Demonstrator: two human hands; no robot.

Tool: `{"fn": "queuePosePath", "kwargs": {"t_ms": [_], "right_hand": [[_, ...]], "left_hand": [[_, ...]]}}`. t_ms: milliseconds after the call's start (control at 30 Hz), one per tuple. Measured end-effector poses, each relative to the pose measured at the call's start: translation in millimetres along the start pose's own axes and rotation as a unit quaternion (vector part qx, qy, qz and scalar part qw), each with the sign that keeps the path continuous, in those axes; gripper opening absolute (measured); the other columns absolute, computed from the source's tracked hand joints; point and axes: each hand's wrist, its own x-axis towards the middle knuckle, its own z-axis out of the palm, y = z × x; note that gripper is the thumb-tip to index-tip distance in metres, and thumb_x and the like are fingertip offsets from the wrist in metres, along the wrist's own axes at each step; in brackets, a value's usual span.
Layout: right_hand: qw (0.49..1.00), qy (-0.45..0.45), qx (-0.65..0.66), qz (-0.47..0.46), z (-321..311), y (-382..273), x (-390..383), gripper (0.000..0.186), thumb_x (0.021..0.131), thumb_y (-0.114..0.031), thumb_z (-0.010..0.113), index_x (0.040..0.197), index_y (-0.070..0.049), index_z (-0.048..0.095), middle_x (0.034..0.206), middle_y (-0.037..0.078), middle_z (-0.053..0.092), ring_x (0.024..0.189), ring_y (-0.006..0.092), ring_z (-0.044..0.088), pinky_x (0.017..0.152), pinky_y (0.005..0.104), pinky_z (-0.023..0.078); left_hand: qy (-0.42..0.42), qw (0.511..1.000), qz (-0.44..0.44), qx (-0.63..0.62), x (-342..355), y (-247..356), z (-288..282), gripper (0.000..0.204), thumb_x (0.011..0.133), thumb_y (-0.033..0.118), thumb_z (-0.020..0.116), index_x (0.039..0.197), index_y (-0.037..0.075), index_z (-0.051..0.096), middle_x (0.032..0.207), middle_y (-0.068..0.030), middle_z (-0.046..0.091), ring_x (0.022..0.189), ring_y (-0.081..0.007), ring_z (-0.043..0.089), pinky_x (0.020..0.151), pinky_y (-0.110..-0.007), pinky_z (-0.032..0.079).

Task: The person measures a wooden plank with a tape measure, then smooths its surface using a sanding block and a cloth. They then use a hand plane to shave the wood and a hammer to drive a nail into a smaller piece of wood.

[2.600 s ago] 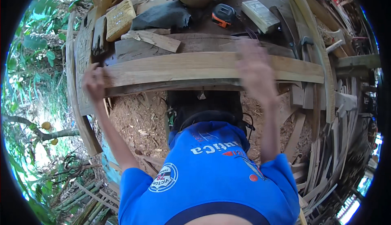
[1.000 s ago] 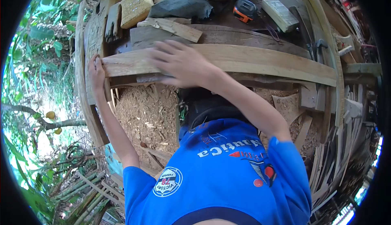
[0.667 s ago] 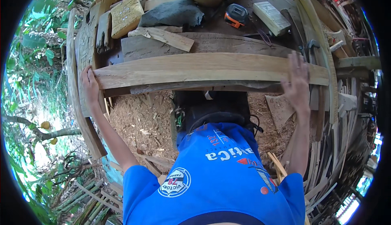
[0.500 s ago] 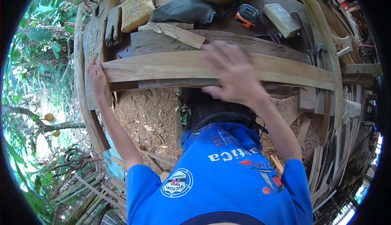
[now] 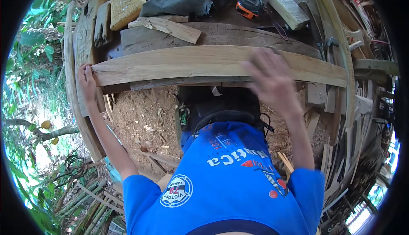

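Observation:
A long pale wooden plank (image 5: pixel 170 64) lies crosswise on the workbench before me, its face smooth and slightly curved along the far edge. At its left end, my left hand (image 5: pixel 87 84) is closed on the plank with the fingers over the tip. My right hand (image 5: pixel 275 77) is over the right half of the plank, fingers stretched out and blurred by motion. Whether its palm touches the wood is hard to make out. Behind the plank rests a darker, rough board (image 5: pixel 230 37), with a short wood offcut (image 5: pixel 170 27) lying across its left part.
Farther back are a dark grey cloth (image 5: pixel 177 1), an orange-and-black tape measure (image 5: pixel 249 5), a pale wood block (image 5: pixel 289 11) and a yellowish block (image 5: pixel 127 6). A clamp-like metal tool (image 5: pixel 332 42) is by the right rail (image 5: pixel 334 30). Wood shavings (image 5: pixel 147 120) cover the ground below.
My right hand has slid rightward along the plank from near its middle. My left hand stays at the left end. The whole view has shifted slightly.

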Motion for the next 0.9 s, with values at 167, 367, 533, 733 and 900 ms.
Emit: {"fn": "queuePosePath", "kwargs": {"t_ms": [167,367,533,733,900], "right_hand": [[0.989,-0.031,-0.097,0.104,-23.2,47.7,-76.5,0.058,0.074,-0.020,0.064,0.130,-0.020,0.046,0.141,0.006,0.034,0.131,0.0282,0.029,0.107,0.0421,0.024],[0.995,-0.099,0.002,-0.005,-2.2,-26.2,13.0,0.058,0.080,-0.032,0.059,0.133,-0.019,0.041,0.142,0.005,0.032,0.132,0.0280,0.025,0.109,0.0410,0.020],[0.982,-0.005,0.092,-0.162,63.6,-105.4,110.5,0.052,0.088,-0.045,0.044,0.131,-0.016,0.042,0.140,0.006,0.035,0.131,0.0269,0.027,0.108,0.0410,0.021],[0.978,0.023,0.080,-0.193,60.0,-94.3,97.1,0.045,0.088,-0.039,0.045,0.125,-0.015,0.049,0.136,0.008,0.040,0.129,0.0257,0.032,0.108,0.0398,0.022],[0.989,-0.119,-0.003,0.084,-13.7,18.9,-21.6,0.051,0.086,-0.018,0.044,0.135,-0.010,0.037,0.145,0.011,0.025,0.135,0.0290,0.018,0.111,0.0408,0.010]], "left_hand": [[0.001,0.999,0.009,0.033,2.2,-1.3,4.3,0.022,0.092,0.017,0.045,0.099,0.001,0.058,0.104,-0.0151,0.055,0.103,-0.0266,0.050,0.091,-0.035,0.036],[-0.005,0.998,-0.034,0.053,0.8,1.3,6.2,0.028,0.091,0.023,0.044,0.105,0.000,0.054,0.104,-0.0182,0.053,0.103,-0.0296,0.047,0.092,-0.037,0.034],[-0.014,0.998,-0.021,0.062,8.3,7.5,10.3,0.029,0.091,0.023,0.045,0.104,-0.001,0.054,0.105,-0.0184,0.053,0.103,-0.0298,0.047,0.092,-0.036,0.034],[0.003,1.000,-0.021,0.018,6.2,3.8,12.1,0.027,0.090,0.022,0.047,0.102,-0.001,0.057,0.104,-0.0181,0.055,0.102,-0.0298,0.049,0.092,-0.036,0.036],[0.058,0.996,0.028,0.069,-2.6,-14.0,1.8,0.025,0.087,0.022,0.050,0.095,0.000,0.059,0.098,-0.0185,0.057,0.098,-0.0320,0.052,0.088,-0.037,0.039]]}}
